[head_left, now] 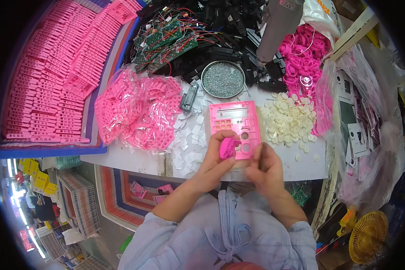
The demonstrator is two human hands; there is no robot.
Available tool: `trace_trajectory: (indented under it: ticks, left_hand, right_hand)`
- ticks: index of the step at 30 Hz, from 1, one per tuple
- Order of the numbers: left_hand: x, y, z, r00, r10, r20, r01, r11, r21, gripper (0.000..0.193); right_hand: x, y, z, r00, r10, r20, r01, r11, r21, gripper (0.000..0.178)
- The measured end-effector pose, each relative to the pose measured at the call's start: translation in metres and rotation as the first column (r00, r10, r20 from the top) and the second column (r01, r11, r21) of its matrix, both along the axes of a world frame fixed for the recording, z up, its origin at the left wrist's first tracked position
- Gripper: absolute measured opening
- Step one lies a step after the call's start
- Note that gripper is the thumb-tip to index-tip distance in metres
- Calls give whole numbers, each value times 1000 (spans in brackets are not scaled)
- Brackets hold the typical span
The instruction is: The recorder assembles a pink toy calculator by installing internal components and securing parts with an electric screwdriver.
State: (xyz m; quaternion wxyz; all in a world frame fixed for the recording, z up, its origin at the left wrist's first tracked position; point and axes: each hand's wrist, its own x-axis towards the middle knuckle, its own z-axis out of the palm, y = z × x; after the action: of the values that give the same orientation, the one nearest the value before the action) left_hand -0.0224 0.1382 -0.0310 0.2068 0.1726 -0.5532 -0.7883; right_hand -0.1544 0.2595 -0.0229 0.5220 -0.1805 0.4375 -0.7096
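Observation:
A pink plastic housing (252,130) with square cut-outs, two round holes and a silvery strip lies in front of me at the near edge of the table. My left hand (218,157) is closed round a magenta plastic part (227,148), just over the housing's lower left side. By the lower right corner of the housing is my right hand (266,170), its fingers curled in toward the thumb. What its fingertips hold, if anything, is too small to tell. White round pieces (290,118) are heaped to the right, and small white squares (191,146) lie scattered to the left.
A round tin of screws (223,79) stands beyond the housing. Bagged pink grilles (150,112) and a blue-rimmed crate (92,152) of pink housings are at left. Green circuit boards (166,42) and black parts are piled behind; a grey powered tool (279,29) hangs above; magenta parts (303,58) lie far right.

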Motion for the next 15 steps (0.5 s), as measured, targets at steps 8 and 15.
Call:
trace_trajectory:
  ticks: [8,15]
  left_hand:
    - [-2,11,-8,990,64,-123,-64,998,4,62]
    - [-7,15,-17,975,99,-200,-116,990,-76,62]
  right_hand:
    - [17,-8,10,986,149,-73,-149,989,4,43]
    - [21,-5,9,988,149,47,-147,988,-53,34]
